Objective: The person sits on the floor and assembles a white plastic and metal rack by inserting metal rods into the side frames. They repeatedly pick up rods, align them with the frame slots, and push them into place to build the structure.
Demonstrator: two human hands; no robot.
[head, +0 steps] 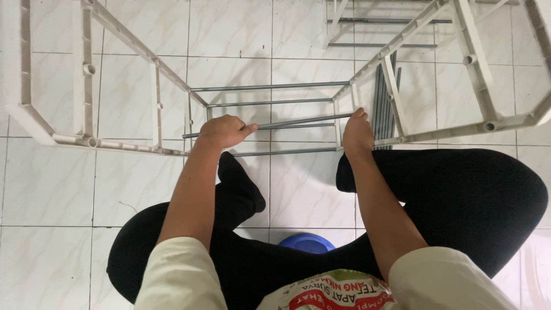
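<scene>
Seated low on a white tiled floor (304,189), legs in black trousers (459,195) spread to either side. Left hand (222,132) clenched around a thin grey metal rod (298,121), fingers curled over it near its left end. Right hand (357,133) gripping the same rod at its right end, thumb up against the white plastic side frame (396,74) on the right. Rod slightly tilted, spanning the gap between that frame and a matching white plastic side frame (86,69) on the left, just in front of the knees. Further grey rods (270,87) already spanning the two frames beyond it, roughly parallel. Bundle of loose dark rods (383,97) lying on the floor under the right frame. Blue round object (307,242) between the thighs, partly hidden.
</scene>
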